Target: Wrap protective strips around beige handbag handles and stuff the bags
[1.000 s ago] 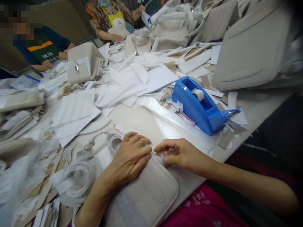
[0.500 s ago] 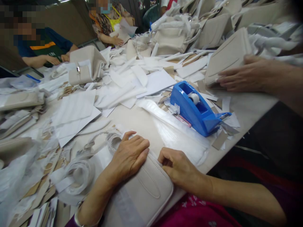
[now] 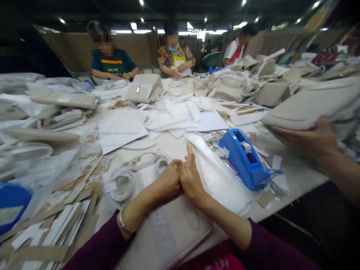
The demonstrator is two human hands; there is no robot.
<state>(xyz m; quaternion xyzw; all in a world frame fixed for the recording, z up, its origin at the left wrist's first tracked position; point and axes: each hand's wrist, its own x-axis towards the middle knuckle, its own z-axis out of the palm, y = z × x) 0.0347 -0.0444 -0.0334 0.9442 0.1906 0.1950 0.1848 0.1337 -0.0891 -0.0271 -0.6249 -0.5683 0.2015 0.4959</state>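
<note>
A beige leather bag lies flat at the table's near edge, right in front of me. My left hand rests on its far edge with the fingers curled over it. My right hand presses against the left one at the same edge, with one finger stretched forward and the rest curled. What lies under the fingers is hidden. A clear plastic bag lies just right of my right hand.
A blue tape dispenser stands to the right. White tape rolls lie left of my hands, with cardboard strips beyond. A co-worker's hand holds another beige bag at the right. White paper sheets and more bags cover the table; several people work opposite.
My view has tilted up. My two hands have come together at the bag's far edge. The co-worker's hand at the right has lifted its bag.
</note>
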